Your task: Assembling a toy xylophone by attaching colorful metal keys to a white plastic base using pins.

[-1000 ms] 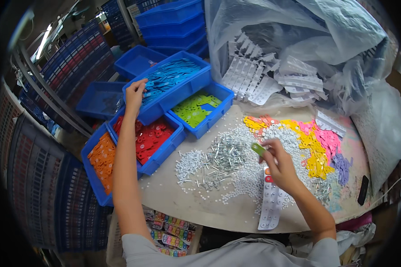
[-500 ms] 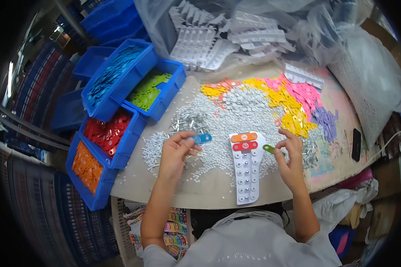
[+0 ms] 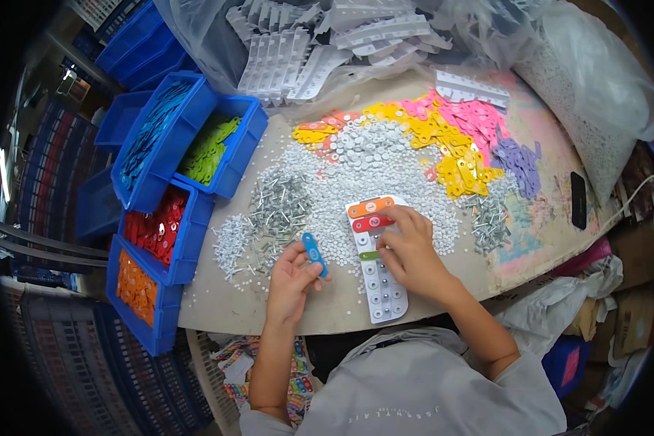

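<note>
Near the table's front edge lies a white plastic board (image 3: 386, 309) with rows of round studs. An orange strip (image 3: 370, 207) and a red strip (image 3: 373, 223) lie across its far end. Lower on the board is a small green strip (image 3: 368, 256); the fingertips of my right hand (image 3: 416, 254) are closed at its right end and partly hide it. To the left of the board, my left hand (image 3: 292, 283) pinches a blue strip (image 3: 314, 254) with a hole at its end, holding it tilted above the table.
White caps (image 3: 374, 163) and metal pins (image 3: 280, 203) lie heaped mid-table. Yellow strips (image 3: 461, 174), pink strips (image 3: 476, 120) and purple strips (image 3: 517, 161) are piled to the right, near a black phone (image 3: 578, 200). Blue bins (image 3: 196, 247) stand left; more white boards (image 3: 272, 65) lie behind.
My right hand has carried the green strip left onto the board. My left hand has moved lower, and the blue strip is turned more upright. The whole view has shifted slightly.
</note>
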{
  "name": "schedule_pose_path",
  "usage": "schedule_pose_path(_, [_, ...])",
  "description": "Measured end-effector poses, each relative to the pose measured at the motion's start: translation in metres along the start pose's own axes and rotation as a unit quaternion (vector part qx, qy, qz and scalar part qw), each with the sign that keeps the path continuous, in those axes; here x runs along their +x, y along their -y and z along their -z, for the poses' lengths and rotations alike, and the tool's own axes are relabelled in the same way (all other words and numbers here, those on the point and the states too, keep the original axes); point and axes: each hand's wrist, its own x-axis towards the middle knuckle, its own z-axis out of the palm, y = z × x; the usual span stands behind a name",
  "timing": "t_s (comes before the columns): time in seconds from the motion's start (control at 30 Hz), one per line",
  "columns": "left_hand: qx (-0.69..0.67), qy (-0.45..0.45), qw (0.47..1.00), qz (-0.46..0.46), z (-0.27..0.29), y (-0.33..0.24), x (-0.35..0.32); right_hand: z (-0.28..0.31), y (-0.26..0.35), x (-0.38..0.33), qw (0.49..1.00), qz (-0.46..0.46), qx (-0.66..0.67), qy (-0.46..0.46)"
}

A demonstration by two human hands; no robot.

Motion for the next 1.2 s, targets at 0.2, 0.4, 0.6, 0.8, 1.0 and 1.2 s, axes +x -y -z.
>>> schedule_pose_path(0.2, [0.145,-0.020,0.989,-0.021,-0.007,0.006,0.009,-0.007,-0.004,-0.002,0.999,-0.024,-0.047,0.004])
schedule_pose_path(0.4, [0.327,0.011,0.927,-0.185,-0.034,0.015,0.037,-0.013,-0.005,-0.011,0.993,-0.091,-0.050,-0.048])
schedule_pose_path(0.6, [0.484,0.016,0.831,-0.274,-0.055,0.024,0.055,-0.020,-0.005,-0.017,0.988,-0.118,-0.044,-0.085])
schedule_pose_path(0.8, [0.549,-0.009,0.780,-0.302,-0.056,0.034,0.059,-0.022,-0.006,-0.018,0.988,-0.116,-0.053,-0.084])
schedule_pose_path(1.0, [0.550,-0.008,0.782,-0.291,-0.062,0.031,0.062,-0.023,-0.006,-0.018,0.988,-0.118,-0.048,-0.083])
schedule_pose_path(1.2, [0.513,0.020,0.804,-0.300,-0.046,0.003,0.115,-0.022,-0.007,-0.018,0.988,-0.114,-0.048,-0.089])
